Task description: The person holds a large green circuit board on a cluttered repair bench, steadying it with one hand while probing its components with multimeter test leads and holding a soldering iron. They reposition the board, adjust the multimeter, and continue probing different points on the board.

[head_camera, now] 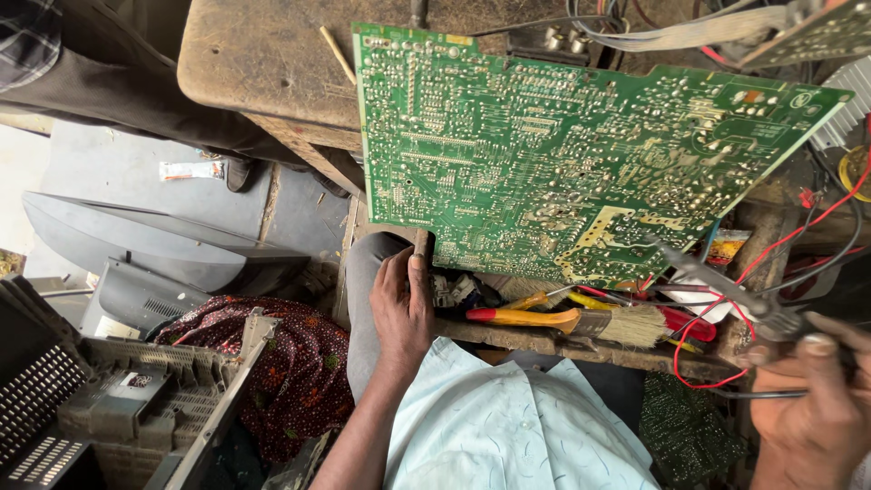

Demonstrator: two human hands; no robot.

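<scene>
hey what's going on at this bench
A person in a pale blue shirt is working on a large green circuit board, solder side up, propped on a worn wooden bench. Their left hand grips the board's lower left corner. Their right hand holds a slim metal-tipped tool, its tip resting near the board's lower right edge. A yellow-handled bristle brush, screwdrivers and red wires lie just below the board.

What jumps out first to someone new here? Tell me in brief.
The big green circuit board fills the upper middle, solder side up, propped on a worn bench. The left hand grips its lower edge, while the right hand at the lower right points a metal tool at the board. Below the board lies a paintbrush with a yellow and red handle, among red wires.
</scene>
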